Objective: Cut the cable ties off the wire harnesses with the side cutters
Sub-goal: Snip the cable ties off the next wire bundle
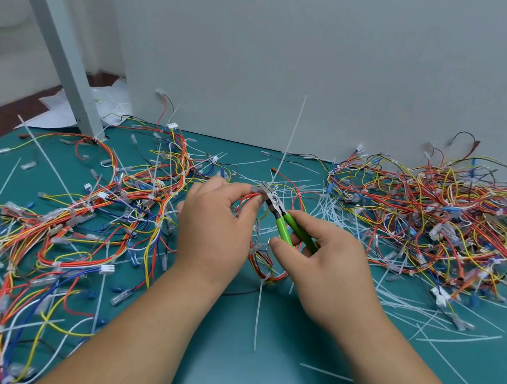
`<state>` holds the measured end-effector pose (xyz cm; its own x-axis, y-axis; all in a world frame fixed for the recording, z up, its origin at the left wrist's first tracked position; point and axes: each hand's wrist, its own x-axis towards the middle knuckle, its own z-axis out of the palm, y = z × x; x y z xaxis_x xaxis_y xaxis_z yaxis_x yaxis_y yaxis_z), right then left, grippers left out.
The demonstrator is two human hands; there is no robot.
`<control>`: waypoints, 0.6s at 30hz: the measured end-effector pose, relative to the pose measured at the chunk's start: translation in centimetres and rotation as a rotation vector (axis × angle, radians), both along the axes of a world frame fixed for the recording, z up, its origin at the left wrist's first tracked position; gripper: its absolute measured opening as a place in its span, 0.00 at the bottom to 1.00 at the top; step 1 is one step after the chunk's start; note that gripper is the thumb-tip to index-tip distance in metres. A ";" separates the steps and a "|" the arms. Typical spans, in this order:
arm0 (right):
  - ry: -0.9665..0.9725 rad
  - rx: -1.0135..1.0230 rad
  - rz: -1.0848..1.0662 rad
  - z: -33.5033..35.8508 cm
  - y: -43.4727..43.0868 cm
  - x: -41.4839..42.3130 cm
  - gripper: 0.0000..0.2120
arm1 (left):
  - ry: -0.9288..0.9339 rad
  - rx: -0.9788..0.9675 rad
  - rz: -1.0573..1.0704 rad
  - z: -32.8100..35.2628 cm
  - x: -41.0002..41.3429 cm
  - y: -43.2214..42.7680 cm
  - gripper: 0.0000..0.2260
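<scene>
My left hand (pixel 216 228) grips a wire harness (pixel 258 260) of red and yellow wires above the green mat, pinching it near a clear connector. My right hand (pixel 328 270) holds the side cutters (pixel 283 222) by their green handles. The metal jaws point up and left and sit at the wires just beyond my left fingertips. A long white cable tie (pixel 293 133) stands up from that spot. Another white tie (pixel 258 310) hangs down from the lower loop of the same harness.
A big heap of harnesses (pixel 435 215) lies at the right by the grey wall. More harnesses (pixel 66 223) sprawl over the left of the green mat (pixel 230 360). Loose cut ties (pixel 438 321) litter the mat. A grey post (pixel 62 43) rises at the back left.
</scene>
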<state>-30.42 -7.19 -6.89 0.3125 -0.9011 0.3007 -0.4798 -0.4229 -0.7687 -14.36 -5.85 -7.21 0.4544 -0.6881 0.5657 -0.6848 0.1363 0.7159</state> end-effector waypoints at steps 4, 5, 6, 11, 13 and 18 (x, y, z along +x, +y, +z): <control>-0.045 0.054 0.048 0.2 -0.1 -0.2 0.05 | 0.005 -0.003 -0.005 -0.1 0.0 0.0 0.04; -0.086 0.080 0.066 0.2 -0.2 -0.3 0.05 | 0.011 -0.006 -0.005 -0.1 0.1 -0.1 0.04; -0.150 0.107 0.069 0.3 -0.3 -0.3 0.05 | 0.024 -0.012 -0.007 -0.1 0.1 -0.1 0.03; -0.786 0.473 0.020 1.0 -0.9 -0.4 0.08 | 0.209 -0.069 -0.043 -0.1 0.2 0.0 0.05; -0.943 0.610 0.113 1.1 -0.9 -0.3 0.17 | 0.307 -0.083 -0.082 0.0 0.3 0.0 0.02; -0.884 0.588 0.336 0.6 -0.6 -0.3 0.21 | 0.326 -0.129 -0.173 0.6 -0.3 0.3 0.06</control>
